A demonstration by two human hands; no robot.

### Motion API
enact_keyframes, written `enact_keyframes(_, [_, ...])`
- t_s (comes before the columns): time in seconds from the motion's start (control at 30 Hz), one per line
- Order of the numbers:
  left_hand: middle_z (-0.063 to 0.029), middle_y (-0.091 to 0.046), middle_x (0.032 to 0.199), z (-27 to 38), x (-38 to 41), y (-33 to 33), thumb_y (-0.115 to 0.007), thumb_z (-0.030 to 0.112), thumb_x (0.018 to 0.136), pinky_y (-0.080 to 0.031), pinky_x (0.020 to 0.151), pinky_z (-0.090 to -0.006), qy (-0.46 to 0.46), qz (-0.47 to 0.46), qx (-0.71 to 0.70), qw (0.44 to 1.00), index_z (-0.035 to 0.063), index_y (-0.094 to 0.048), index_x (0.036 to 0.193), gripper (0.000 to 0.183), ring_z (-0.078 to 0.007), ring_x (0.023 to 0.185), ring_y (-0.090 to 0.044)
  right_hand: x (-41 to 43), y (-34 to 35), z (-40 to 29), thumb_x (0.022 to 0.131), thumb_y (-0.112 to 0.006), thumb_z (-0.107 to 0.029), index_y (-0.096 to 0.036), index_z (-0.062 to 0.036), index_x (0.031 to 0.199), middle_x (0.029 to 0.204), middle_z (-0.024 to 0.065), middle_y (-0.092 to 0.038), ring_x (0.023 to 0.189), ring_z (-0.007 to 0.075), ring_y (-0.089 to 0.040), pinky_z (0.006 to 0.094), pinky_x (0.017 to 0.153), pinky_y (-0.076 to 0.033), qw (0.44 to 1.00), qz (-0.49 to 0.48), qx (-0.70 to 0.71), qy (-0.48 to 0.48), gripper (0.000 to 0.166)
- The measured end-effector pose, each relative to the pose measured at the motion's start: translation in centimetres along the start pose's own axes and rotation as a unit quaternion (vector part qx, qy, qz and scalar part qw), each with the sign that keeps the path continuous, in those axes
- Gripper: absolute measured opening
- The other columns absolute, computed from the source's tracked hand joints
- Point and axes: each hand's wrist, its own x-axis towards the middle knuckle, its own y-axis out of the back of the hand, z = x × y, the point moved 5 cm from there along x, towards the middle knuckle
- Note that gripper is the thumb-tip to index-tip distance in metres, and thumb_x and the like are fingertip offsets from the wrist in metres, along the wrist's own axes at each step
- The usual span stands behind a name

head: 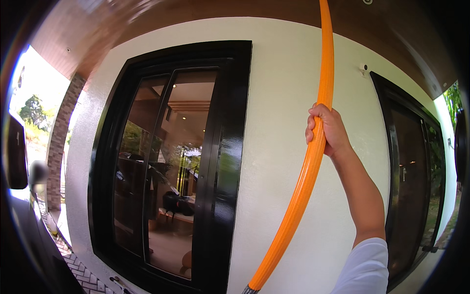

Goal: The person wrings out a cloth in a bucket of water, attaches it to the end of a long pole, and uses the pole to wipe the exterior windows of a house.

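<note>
My right hand [325,126] is raised in front of me, its fingers wrapped around a long, glossy orange pole [304,187]. The pole runs from the lower middle up past the top edge of the view, so its upper end is hidden. Grey material covers the pole near its lower end, at the bottom edge. Behind my hand is a white wall [279,92], and the pole crosses in front of it. A brown ceiling [235,8] spans the top of the view. My left hand is out of view.
A black-framed glass door [235,154] stands left of the pole, with furniture visible behind its panes. Another dark-framed door [407,183] is at right, near a small wall-mounted camera [363,69]. A brick-patterned column [63,147] and dark vehicle [33,235] are at left.
</note>
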Motion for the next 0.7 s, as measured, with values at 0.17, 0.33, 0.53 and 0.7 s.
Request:
enact_keyframes(0.17, [-0.0154,-0.064,0.081,2.7,-1.2,-1.2,-0.071,0.033,0.07,-0.047,0.064,-0.0428,-0.026,-0.034,0.004,0.999,0.0103,-0.058,0.092,0.034,-0.0372,0.078,-0.06,2.0,5.9,-3.1,0.078,-0.053,-0.016,-0.045,-0.0069,0.076,0.056,0.0039,-0.05,0.041,0.0154,-0.052,0.0292,0.04,-0.045,0.999,0.042,-0.006,0.03,0.013])
enact_keyframes(0.33, [-0.0165,-0.064,0.08,6.3,1.2,-0.3,-0.071,0.031,0.069,-0.047,0.064,-0.0411,-0.064,-0.078,-0.018,0.995,0.0085,-0.059,0.094,0.035,-0.036,0.078,-0.061,4.4,8.7,-4.6,0.077,-0.054,-0.02,-0.045,-0.006,0.079,0.058,0.0046,-0.049,0.042,0.0167,-0.051,0.0316,0.042,-0.044,0.997,0.071,-0.008,0.039,0.017])
enact_keyframes(0.53, [-0.0122,-0.063,0.07,4.1,6.3,-0.6,-0.071,0.029,0.071,-0.048,0.059,-0.0354,-0.086,-0.018,-0.05,0.995,0.0048,-0.06,0.085,0.03,-0.025,0.065,-0.063,6.6,5.8,-2.8,0.075,-0.054,-0.018,-0.046,-0.0024,0.083,0.059,0.0064,-0.048,0.045,0.0179,-0.05,0.0323,0.045,-0.043,0.995,0.084,-0.004,0.052,0.019])
enact_keyframes(0.7, [-0.0164,-0.059,0.063,6.0,9.2,5.2,-0.074,0.029,0.067,-0.046,0.053,-0.038,-0.142,0.144,-0.041,0.979,0.0042,-0.058,0.072,0.029,-0.0344,0.061,-0.061,9.2,-0.3,-1.6,0.074,-0.053,-0.016,-0.045,-0.0019,0.082,0.061,0.0072,-0.047,0.045,0.0184,-0.05,0.0316,0.047,-0.045,0.995,0.075,0.033,0.051,0.018])
